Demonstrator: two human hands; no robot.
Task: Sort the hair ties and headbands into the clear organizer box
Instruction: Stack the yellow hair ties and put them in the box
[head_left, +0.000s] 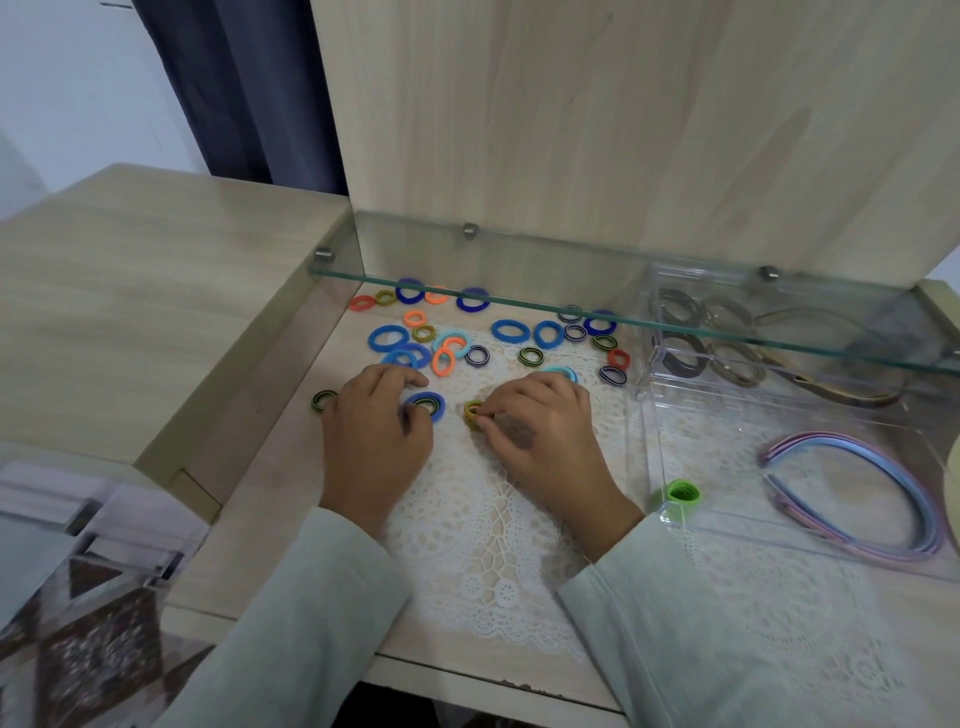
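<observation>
— On the counter (280, 499), which of your hands sits nearer the clear organizer box (727, 410)?
— Your right hand (540, 431), pinching olive hair ties (472, 414); the box lies to its right. Your left hand (374, 431) touches a blue hair tie (434, 402), grip unclear.

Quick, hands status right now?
Left hand: thumb touches the blue hair tie; grip cannot be told.
Right hand: pinching the olive hair ties.

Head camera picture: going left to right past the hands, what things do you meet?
Striped hair tie → left hand → olive hair ties, pinched by the right hand → right hand → green hair ties in the clear box → pastel headbands.
</observation>
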